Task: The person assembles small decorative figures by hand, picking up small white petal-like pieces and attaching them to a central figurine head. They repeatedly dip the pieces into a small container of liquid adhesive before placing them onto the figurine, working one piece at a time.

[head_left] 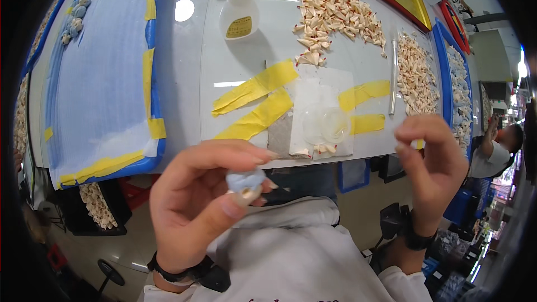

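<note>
My left hand (193, 201) holds a small light-blue and cream figure piece (246, 183) between thumb and fingers, above the table's near edge. A round, pale opening shows on its lower side. Raised near the table's right front is my right hand (430, 162), its thumb and forefinger curled together in a pinch. Whatever lies between those fingertips, if anything, is too small to make out. Between the hands, on a taped-down white sheet (319, 86), sits a small clear round dish (334, 125). A few cream pieces (324, 148) lie just in front of it.
A pile of cream, red-tipped pieces (335, 17) lies at the back, near a white squeeze bottle (239, 11). More cream pieces (417, 75) are heaped right. A blue cloth-lined tray (106, 89) stands left, bearing blue figures (75, 19). Another person (495, 148) is at far right.
</note>
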Action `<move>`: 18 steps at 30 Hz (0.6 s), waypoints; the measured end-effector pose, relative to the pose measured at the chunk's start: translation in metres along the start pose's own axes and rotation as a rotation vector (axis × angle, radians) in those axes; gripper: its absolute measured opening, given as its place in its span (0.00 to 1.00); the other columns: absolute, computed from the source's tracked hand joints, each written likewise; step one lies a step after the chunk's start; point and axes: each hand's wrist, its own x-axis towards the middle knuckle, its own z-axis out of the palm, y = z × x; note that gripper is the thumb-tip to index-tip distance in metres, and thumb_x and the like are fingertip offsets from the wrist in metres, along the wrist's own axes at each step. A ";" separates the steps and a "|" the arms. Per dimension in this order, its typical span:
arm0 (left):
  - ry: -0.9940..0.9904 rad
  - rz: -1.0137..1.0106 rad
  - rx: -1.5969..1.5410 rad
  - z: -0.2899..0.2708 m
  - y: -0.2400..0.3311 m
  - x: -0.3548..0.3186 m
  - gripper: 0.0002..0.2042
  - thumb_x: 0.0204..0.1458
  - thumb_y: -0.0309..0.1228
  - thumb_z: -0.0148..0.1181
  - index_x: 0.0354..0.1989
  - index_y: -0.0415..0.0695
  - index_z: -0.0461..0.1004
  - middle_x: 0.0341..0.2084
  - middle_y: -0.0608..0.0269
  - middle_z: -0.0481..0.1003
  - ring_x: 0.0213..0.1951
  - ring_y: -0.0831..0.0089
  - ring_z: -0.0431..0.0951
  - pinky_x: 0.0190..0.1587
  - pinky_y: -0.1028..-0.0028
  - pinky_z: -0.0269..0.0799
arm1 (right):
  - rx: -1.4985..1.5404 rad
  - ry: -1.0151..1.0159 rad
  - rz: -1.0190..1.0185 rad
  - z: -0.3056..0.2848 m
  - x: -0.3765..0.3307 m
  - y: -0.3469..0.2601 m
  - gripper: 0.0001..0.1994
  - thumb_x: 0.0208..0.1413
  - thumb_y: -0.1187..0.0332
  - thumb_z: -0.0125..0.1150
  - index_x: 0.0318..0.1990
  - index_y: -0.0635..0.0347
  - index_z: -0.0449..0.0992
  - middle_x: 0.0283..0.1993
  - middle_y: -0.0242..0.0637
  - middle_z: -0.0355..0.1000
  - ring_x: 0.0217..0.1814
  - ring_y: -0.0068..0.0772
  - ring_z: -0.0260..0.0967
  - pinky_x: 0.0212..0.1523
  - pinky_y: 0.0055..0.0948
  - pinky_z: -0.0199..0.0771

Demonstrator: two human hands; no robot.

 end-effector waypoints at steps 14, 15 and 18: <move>-0.023 0.152 0.242 -0.038 0.013 -0.031 0.18 0.47 0.37 0.60 0.40 0.40 0.64 0.40 0.52 0.65 0.31 0.73 0.69 0.25 0.84 0.64 | -0.355 -0.633 -0.009 0.135 -0.077 0.086 0.06 0.41 0.72 0.55 0.28 0.63 0.75 0.30 0.48 0.70 0.35 0.48 0.69 0.35 0.34 0.70; -0.034 0.132 0.231 -0.034 0.012 -0.034 0.18 0.46 0.38 0.60 0.40 0.41 0.64 0.40 0.53 0.65 0.31 0.73 0.69 0.25 0.84 0.64 | -0.402 -0.625 -0.119 0.148 -0.080 0.090 0.06 0.40 0.73 0.54 0.26 0.62 0.75 0.29 0.48 0.70 0.34 0.47 0.69 0.35 0.34 0.70; -0.042 0.139 0.141 -0.022 0.001 -0.034 0.19 0.42 0.34 0.63 0.38 0.36 0.66 0.39 0.49 0.65 0.32 0.70 0.72 0.30 0.80 0.69 | -0.517 -0.612 -0.348 0.172 -0.081 0.100 0.05 0.36 0.74 0.53 0.22 0.61 0.76 0.27 0.47 0.70 0.32 0.44 0.69 0.34 0.35 0.70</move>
